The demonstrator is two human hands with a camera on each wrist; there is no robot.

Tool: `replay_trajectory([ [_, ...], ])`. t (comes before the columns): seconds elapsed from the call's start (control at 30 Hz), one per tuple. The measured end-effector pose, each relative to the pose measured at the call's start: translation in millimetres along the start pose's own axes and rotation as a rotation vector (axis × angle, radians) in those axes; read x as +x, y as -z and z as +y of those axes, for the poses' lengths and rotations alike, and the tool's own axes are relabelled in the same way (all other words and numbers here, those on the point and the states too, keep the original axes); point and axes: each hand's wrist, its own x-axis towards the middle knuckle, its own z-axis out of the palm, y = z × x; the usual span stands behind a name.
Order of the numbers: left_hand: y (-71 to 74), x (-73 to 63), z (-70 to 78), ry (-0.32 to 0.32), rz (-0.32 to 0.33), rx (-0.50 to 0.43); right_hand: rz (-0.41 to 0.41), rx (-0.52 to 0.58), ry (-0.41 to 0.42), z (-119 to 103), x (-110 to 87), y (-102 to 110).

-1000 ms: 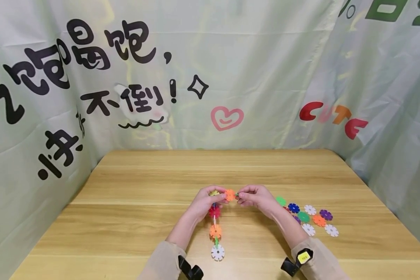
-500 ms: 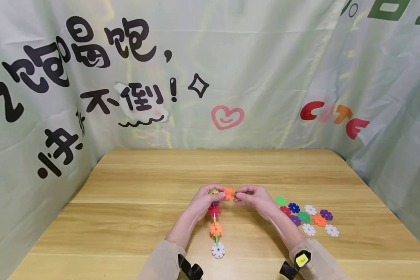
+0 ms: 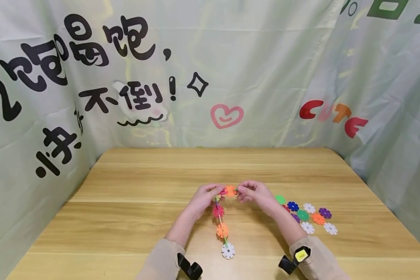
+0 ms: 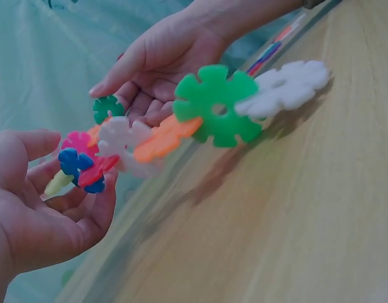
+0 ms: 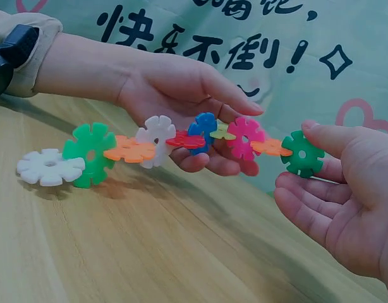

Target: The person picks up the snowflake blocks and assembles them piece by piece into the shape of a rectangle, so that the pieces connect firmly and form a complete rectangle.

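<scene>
Both hands hold a chain of slotted plastic snowflake discs, joined edge to edge at crossed angles. My left hand [image 3: 203,198] pinches a pink disc [image 5: 246,139] between thumb and fingers. At the chain's far end, my right hand [image 3: 257,196] pinches a dark green disc [image 5: 303,154], which is slotted into an orange disc [image 3: 230,190] between the two hands. From the left hand the rest trails toward the near side: yellow, blue [image 4: 74,163], red, white, orange, bright green [image 4: 218,106], and a white end disc [image 3: 228,251] close over the table.
Loose discs lie in a cluster right of my right forearm, among them a blue disc [image 3: 293,206], an orange disc [image 3: 318,219] and a white disc [image 3: 330,228]. The wooden table [image 3: 143,225] ends at a printed curtain [image 3: 266,77] behind and at both sides.
The left hand's grip has shifted along the chain, so the yellow disc now shows below its fingers and a pink one between them. The hanging tail has swung slightly right.
</scene>
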Motion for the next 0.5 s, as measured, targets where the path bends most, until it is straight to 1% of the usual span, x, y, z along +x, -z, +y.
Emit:
replay_trajectory([
  [0.1,1.3,-1.1,1.0,-0.001,-0.014,-0.005,-0.020,-0.027,0.001,-1,0.8,-1],
  [0.2,1.6,-2.4,1.8,0.020,-0.025,-0.001,-0.042,-0.056,0.002,-1,1.7,-3],
  [0.3,1.1,-3.2,2.5,0.028,-0.055,0.004,-0.067,-0.073,-0.007,-1,3.0,-7],
  [0.4,0.4,-3.4,3.1,0.011,-0.091,0.006,-0.086,-0.085,-0.012,-2,3.9,-11],
  [0.5,-0.1,-4.0,4.0,-0.004,-0.103,0.022,-0.095,-0.099,-0.012,-1,4.5,-14],
])
